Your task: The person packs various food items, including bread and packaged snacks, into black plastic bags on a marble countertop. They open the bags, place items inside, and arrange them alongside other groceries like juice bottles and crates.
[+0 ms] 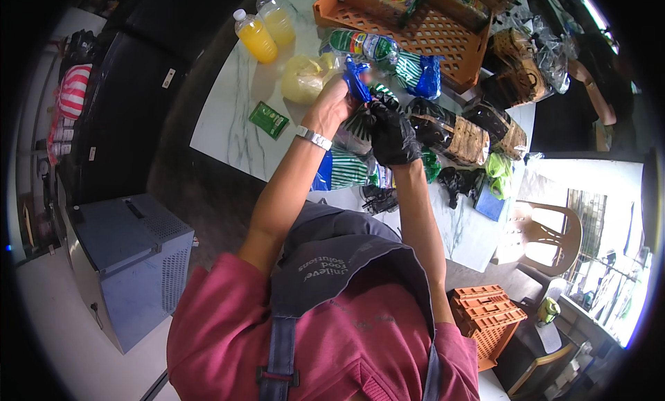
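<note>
My bare left hand [337, 98], with a metal-band watch at the wrist, pinches the gathered blue end [356, 81] of a plastic bread bag. My right hand [393, 133], in a black glove, grips the same bag's green-and-white striped part just below. Much of that bag is hidden by my hands. Under my forearms lies another striped loaf bag [347, 170] with a blue end. Beyond my hands is a green-labelled loaf bag [363, 43], beside a striped bag end [415, 74]. Sliced loaves in black-and-clear wrap [451, 130] rest right of my glove.
The marble-patterned table [228, 125] holds an orange crate [431, 42] with packed loaves, yellow bottles [257, 40], a yellow plastic bag [304, 81] and a green sachet [268, 120]. Another person's arm [597, 97] shows at right. A chair [550, 240] and orange crates [488, 318] stand nearby.
</note>
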The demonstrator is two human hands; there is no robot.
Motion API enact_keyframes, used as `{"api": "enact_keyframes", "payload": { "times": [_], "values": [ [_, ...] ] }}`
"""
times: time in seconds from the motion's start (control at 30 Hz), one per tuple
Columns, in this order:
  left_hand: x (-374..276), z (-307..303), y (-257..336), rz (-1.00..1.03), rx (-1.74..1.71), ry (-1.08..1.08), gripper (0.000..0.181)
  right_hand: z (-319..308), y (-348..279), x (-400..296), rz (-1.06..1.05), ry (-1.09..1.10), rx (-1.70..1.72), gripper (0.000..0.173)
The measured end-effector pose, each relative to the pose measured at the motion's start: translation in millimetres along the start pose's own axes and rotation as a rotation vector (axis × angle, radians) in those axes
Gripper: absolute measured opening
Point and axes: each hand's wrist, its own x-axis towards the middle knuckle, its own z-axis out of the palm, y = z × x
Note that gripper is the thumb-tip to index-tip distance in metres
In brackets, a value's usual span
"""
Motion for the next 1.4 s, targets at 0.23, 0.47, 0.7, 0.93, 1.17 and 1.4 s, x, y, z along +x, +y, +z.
{"api": "enact_keyframes", "payload": {
  "times": [0.23, 0.47, 0.7, 0.93, 1.17, 1.4],
  "values": [
    [-6.8, -5.6, 4.4, -0.05, -0.055, -0.222, 0.018, 24.3, -14.6, -6.3, -0.06, 0.136, -0.561, 0.021],
    [0.2, -6.1, 0.6, -0.017, -0.098, -0.2, 0.017, -9.1, 12.2, 3.9, -0.292, -0.024, -0.407, 0.022],
    [11.8, -11.9, -2.5, -0.103, -0.243, -0.163, 0.017, -4.5, 20.2, -1.8, -0.439, 0.065, -0.688, 0.025],
    [7.8, -4.7, 7.4, 0.035, -0.091, -0.187, 0.015, 15.7, -2.3, -28.2, -0.54, -0.03, -1.206, 0.016],
    [-30.0, 32.6, 18.1, 0.317, 0.588, -0.137, 0.037, -19.4, -24.2, -68.1, -0.145, -0.206, -0.568, 0.009],
    [-16.7, 43.8, 19.8, 0.801, 1.038, 0.035, 0.063, -17.5, -23.6, -79.6, -0.259, -0.193, -0.652, 0.012]
  ]
}}
